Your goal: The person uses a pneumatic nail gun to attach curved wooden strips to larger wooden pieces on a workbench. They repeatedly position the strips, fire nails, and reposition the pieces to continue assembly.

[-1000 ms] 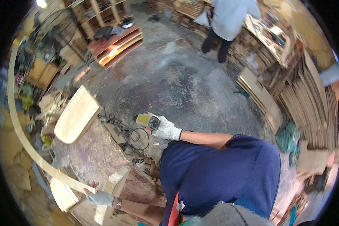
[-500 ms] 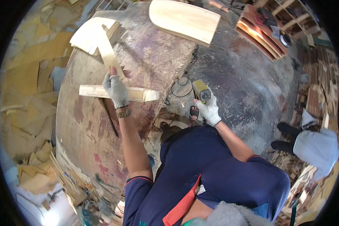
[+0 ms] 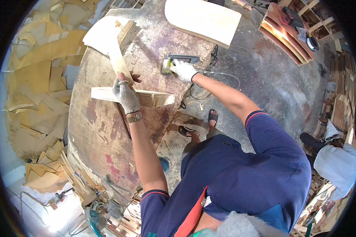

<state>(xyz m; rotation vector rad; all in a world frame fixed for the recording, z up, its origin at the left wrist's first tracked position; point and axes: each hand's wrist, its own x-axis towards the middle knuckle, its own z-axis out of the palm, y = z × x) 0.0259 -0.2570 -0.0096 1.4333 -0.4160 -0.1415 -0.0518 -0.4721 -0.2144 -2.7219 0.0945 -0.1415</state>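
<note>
- Only view I've got is the head one, looking straight down at someone working at a big, worn, stained table [image 3: 95,132]
- Left hand [image 3: 125,96], in a pale glove with bare fingertips, is pinching the near end of a long thin wood strip [image 3: 116,57] between thumb and fingers
- That strip runs up and a bit left from the hand, and its far end overlaps a pale curved board [image 3: 99,36] at the table's far left; can't tell if the two touch
- Right under that same hand there's a chunky wood piece [image 3: 156,98] lying crosswise on the table, poking out on both sides; no idea if the palm is actually on it
- Right hand [image 3: 183,70], gloved too, is on a grey and yellow-green power tool [image 3: 184,58] over the far right part of the table, fingers bent round the yellow-green end; it's kinda blurry, so I can't tell if that's a firm grip or just a touch
- Clear hose [image 3: 225,74] loops off to the right of that hand, over the floor
- Past the tool, a bigger board [image 3: 203,21] with one rounded end sits by the table's far edge
- Off to the far right there's a reddish shelf unit [image 3: 283,37], and lower down a co-worker [image 3: 336,168] in a light blue top
- Loads of tan sheet scraps [image 3: 35,98] are piled left of the table
</note>
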